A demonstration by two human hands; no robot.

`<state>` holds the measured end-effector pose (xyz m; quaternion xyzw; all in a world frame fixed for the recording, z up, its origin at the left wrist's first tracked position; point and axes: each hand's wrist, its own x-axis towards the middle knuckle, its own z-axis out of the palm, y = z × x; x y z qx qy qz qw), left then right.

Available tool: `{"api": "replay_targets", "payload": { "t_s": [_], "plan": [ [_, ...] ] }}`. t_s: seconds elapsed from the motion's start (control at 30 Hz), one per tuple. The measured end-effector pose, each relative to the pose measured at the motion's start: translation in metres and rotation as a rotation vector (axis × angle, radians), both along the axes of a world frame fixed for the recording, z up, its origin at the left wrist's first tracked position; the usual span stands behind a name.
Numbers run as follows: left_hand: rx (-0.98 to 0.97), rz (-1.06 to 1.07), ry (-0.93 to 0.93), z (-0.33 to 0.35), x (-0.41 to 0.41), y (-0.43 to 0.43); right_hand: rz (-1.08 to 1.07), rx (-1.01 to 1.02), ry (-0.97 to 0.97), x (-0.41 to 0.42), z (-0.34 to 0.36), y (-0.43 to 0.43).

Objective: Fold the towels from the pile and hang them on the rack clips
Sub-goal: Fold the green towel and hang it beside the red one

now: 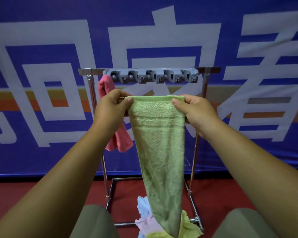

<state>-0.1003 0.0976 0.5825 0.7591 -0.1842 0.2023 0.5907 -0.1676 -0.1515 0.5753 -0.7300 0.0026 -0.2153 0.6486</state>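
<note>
Left hand (pixel 110 105): thumb in front and fingers curled behind, pinching the upper left corner of the green towel (pixel 160 143).
Right hand (pixel 194 109): the same pinch on the upper right corner.
Green towel: one, held up between the hands with its top edge level. Its long axis hangs straight down and its lower end reaches the pile (pixel 144 219).
Pile: lies on the floor inside the foot of the rack (pixel 204 83). Three cloths show (blue, pink, yellow), and more may be hidden.
Clip strip (pixel 151 76): sits above and beyond the fingers, parallel to the towel's top edge. Both hands look equally near it. It seems to have five clips.
Pink towel (pixel 117 140): one, hanging at the strip's left end, just behind the left hand.
</note>
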Motion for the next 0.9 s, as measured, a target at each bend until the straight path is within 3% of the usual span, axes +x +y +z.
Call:
{"api": "replay_targets", "payload": {
  "t_s": [0.37,0.63,0.73,0.83,0.9],
  "plan": [
    [-0.086,-0.081,0.020,0.030,-0.006,-0.006,-0.050,0.041,-0.118,0.006,0.027,-0.005],
    [-0.101,-0.120,0.091,0.038,0.007,-0.005,-0.038,0.041,-0.019,0.009,0.026,-0.009],
    [-0.126,-0.134,0.127,0.036,0.009,-0.002,-0.054,-0.089,0.004,0.010,0.027,-0.010],
    [-0.029,-0.129,0.181,0.030,0.013,0.002,-0.144,-0.375,0.031,0.009,0.027,-0.008],
    [0.006,-0.133,0.198,0.029,0.016,0.004,-0.193,-0.457,0.009,0.010,0.025,-0.005]
  ]
}}
